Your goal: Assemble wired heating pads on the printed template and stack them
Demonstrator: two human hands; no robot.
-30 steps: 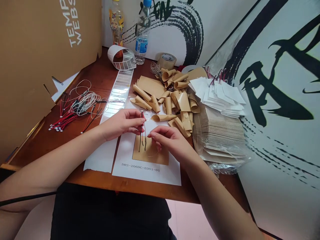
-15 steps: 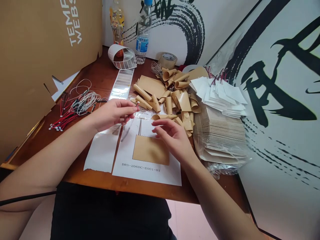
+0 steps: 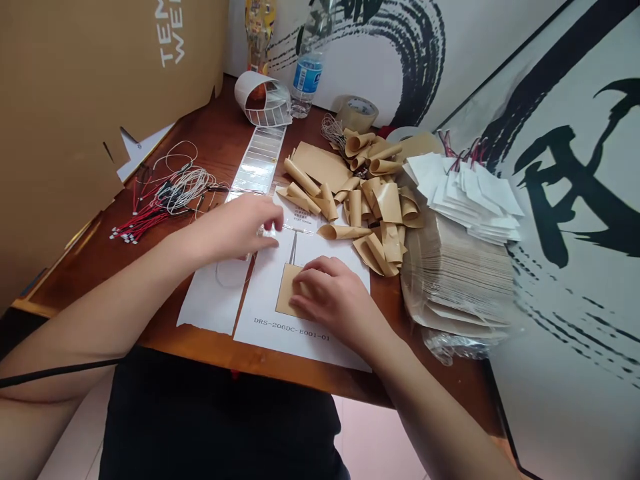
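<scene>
My left hand [image 3: 240, 227] hovers over the top of a white printed sheet [image 3: 295, 330]. Its fingertips are pinched on a thin wire, and a faint loop of the wire [image 3: 227, 280] trails below the hand. My right hand [image 3: 330, 297] lies on a brown paper square [image 3: 285, 293] that sits on that sheet. The right fingers are bent, with their tips at the square's left part, and the hand covers most of the square.
A bundle of red, black and white wires [image 3: 160, 197] lies at the left by a cardboard wall [image 3: 60, 100]. A label strip [image 3: 257, 167], curled brown papers [image 3: 370, 200], white cards [image 3: 470, 193], a bagged brown stack [image 3: 460, 280], a tape roll [image 3: 357, 113] and a water bottle [image 3: 307, 73] crowd the desk.
Both hands held a dark wire above the brown square. My left hand carried it up and left, then lowered to the sheet's top. My right hand dropped onto the square.
</scene>
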